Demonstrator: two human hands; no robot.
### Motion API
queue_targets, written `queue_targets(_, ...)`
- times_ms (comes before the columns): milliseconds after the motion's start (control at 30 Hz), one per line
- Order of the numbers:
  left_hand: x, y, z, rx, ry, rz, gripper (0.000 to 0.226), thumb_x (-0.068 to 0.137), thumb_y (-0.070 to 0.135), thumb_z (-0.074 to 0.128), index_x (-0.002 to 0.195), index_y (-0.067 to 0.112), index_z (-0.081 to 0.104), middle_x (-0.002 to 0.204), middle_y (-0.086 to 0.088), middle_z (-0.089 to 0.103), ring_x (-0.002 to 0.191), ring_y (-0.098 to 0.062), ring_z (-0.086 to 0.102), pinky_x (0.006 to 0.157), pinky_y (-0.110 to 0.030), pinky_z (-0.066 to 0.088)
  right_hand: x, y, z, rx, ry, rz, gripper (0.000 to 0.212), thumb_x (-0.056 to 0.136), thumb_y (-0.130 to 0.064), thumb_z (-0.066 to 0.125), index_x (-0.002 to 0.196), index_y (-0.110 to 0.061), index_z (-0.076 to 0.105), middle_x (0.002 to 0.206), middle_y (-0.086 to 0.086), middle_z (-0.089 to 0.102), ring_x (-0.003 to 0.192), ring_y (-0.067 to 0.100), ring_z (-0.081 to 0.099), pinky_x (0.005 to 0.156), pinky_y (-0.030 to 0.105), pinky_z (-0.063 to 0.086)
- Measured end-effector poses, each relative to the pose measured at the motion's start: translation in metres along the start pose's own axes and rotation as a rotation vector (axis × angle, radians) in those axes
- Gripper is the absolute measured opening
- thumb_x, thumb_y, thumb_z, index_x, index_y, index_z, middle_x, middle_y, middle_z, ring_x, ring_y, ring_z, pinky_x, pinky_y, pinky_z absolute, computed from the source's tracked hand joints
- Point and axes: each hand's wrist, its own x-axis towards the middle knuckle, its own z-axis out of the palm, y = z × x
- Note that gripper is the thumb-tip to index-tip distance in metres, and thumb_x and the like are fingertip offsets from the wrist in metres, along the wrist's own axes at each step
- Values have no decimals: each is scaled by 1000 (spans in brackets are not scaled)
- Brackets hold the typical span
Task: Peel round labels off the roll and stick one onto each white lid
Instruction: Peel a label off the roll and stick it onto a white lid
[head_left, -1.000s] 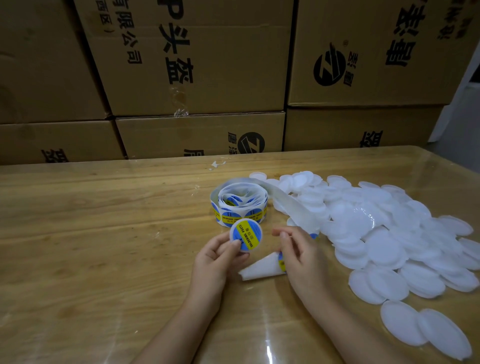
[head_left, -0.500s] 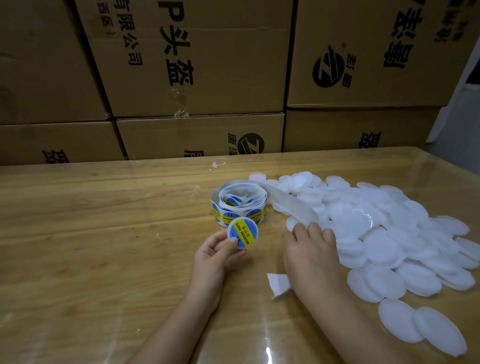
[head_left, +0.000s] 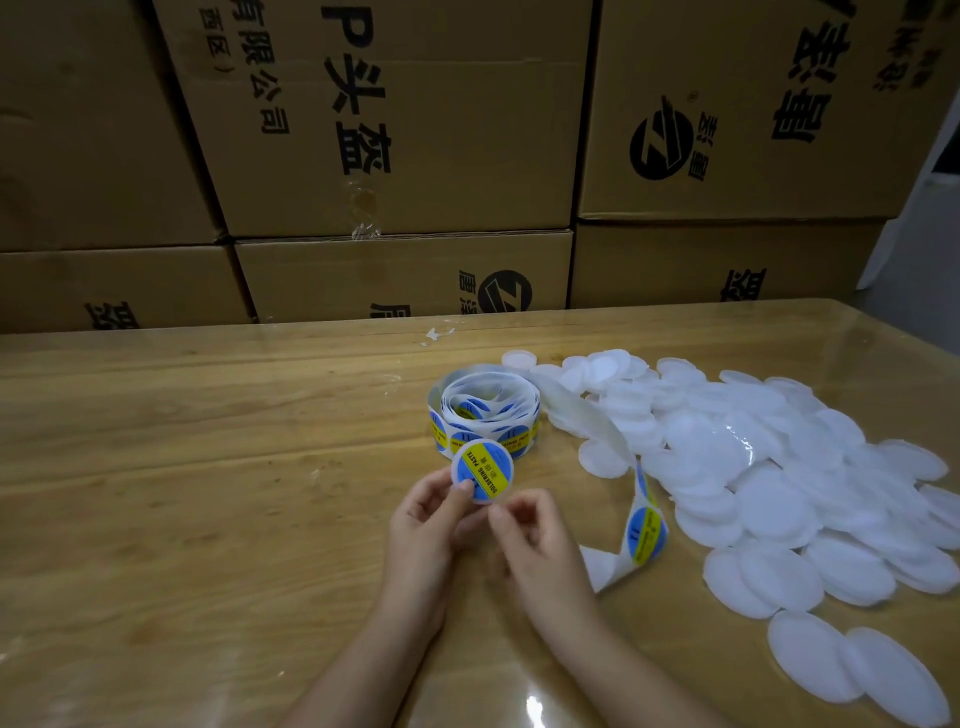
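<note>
The right hand (head_left: 540, 545) has come back. A moment ago it was flat on the strip (head_left: 645, 527) at the edge of the pile (head_left: 753, 467). Now it sits beside the left hand (head_left: 426, 525), just in front of the roll (head_left: 483, 410). The strip lies loose on the bench (head_left: 208, 467).

The left hand has not let go of the lid (head_left: 460, 460). It holds it just in front of the roll, thumb pressed on the lower left of the face and the other fingers behind. The right hand's fingers are curled, with the tips close under the lid's lower edge. I cannot tell whether they pinch the rim or hold nothing.

To my eye this lid is done. Its label (head_left: 488, 475) sits square in the middle, and the right hand looks to be arriving to smooth it or take it. The white lids in the pile right of the roll still look bare.

The lid is round, so it has no long axis of its own. Its labelled face is tipped up toward the person. The yellow band of print slants from upper left down to lower right. The strip does have a length: it runs from the roll off to the right and toward the person, one label facing out near its end.
</note>
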Motion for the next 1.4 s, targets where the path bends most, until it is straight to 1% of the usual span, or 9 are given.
queue_targets(200, 0, 1, 1, 58, -67, -14, 13, 84, 1, 61, 91, 6, 71, 95, -18, 71, 81, -23, 69, 66, -27, 56, 25, 3, -24, -70, 43, -103, 42, 79, -21, 75, 109, -38, 51, 84, -4, 59, 67, 1, 56, 64, 16, 46)
queue_targets(400, -1, -1, 3, 81, -104, -35, 14, 85, -1, 60, 91, 5, 72, 96, -19, 71, 87, -25, 69, 68, -27, 56, 24, 8, -22, -77, -33, -200, 42, 74, -28, 71, 107, -47, 53, 95, -9, 67, 80, 16, 64, 72, 31, 52)
queue_targets(467, -2, 0, 3, 103, -116, -31, 16, 86, 1, 60, 91, 10, 73, 96, -16, 72, 86, -22, 69, 68, -25, 56, 25, 7, -24, -39, -41, -204, 41, 77, -21, 71, 106, -45, 55, 96, -7, 68, 82, 20, 65, 75, 36, 53)
queue_targets(600, -1, -1, 1, 97, -152, -32, 17, 87, 6, 59, 97, 10, 73, 99, -18, 71, 85, -27, 70, 66, -26, 55, 27, 8, -25, 70, -75, -179, 33, 88, -2, 62, 109, -28, 56, 94, -7, 70, 77, 12, 66, 67, 23, 52)
queue_targets(767, 0, -2, 1, 202, -146, 11, 21, 84, 22, 60, 100, 22, 74, 94, -9, 73, 69, -14, 65, 49, -20, 47, 29, 8, -27, 190, -87, -131, 20, 90, 0, 57, 107, -10, 54, 90, 5, 71, 67, 16, 66, 61, 25, 53)
queue_targets(967, -1, 0, 5, 201, -146, 27, 28, 97, 9, 46, 100, 17, 73, 72, 2, 70, 42, -1, 49, 37, -13, 37, 28, 13, -27, 67, -212, -85, 47, 85, -2, 66, 120, -29, 51, 94, 2, 66, 74, 15, 64, 60, 25, 50)
queue_targets(1100, 0, -1, 2, 270, -132, 22, 23, 91, 13, 55, 113, 16, 63, 68, 6, 63, 43, -5, 45, 35, -18, 34, 28, 13, -27, 79, -223, -65, 37, 87, -4, 63, 113, -30, 57, 98, -1, 71, 79, 13, 67, 62, 24, 51)
queue_targets(1267, -1, -3, 2, 257, -256, -4, 44, 78, 6, 65, 121, 12, 56, 92, -5, 68, 85, -19, 64, 72, -28, 55, 30, 10, -29, 214, -123, -15, 33, 89, 1, 59, 114, -18, 51, 96, 6, 73, 78, 14, 69, 59, 24, 53)
queue_targets(1400, -2, -3, 2, 245, -248, 17, 39, 81, 10, 61, 120, 13, 59, 98, -9, 69, 91, -20, 64, 82, -34, 54, 29, 7, -29, 248, -139, -7, 30, 89, 1, 58, 113, -14, 49, 91, 8, 73, 69, 17, 68, 57, 25, 53)
